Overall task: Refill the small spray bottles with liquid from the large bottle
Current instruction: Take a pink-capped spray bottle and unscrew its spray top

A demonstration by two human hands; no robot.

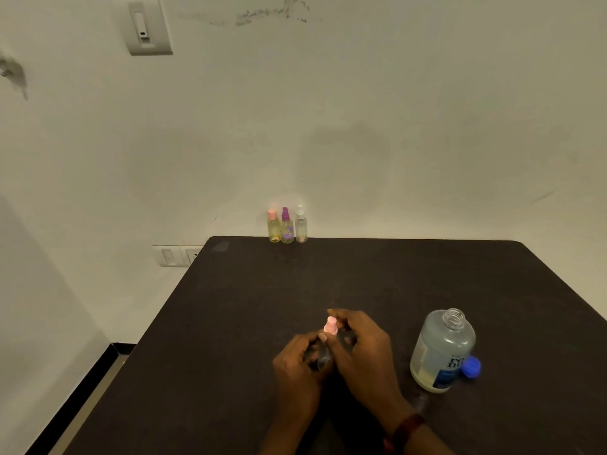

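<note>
A small clear spray bottle [324, 355] with a pink spray top [330, 325] stands near the front of the dark table [394, 284]. My left hand [297, 366] is wrapped around its body. My right hand [364, 349] has its fingers closed on the pink top. To the right, the large clear bottle [441, 351] stands upright with its neck uncapped and pale liquid inside. Its blue cap [472, 366] lies on the table against its right side.
Three small spray bottles stand in a row at the table's far edge against the wall: a pink-topped one [273, 226], a purple-topped one [286, 226] and a white-topped one [301, 224]. The table's left edge drops to the floor.
</note>
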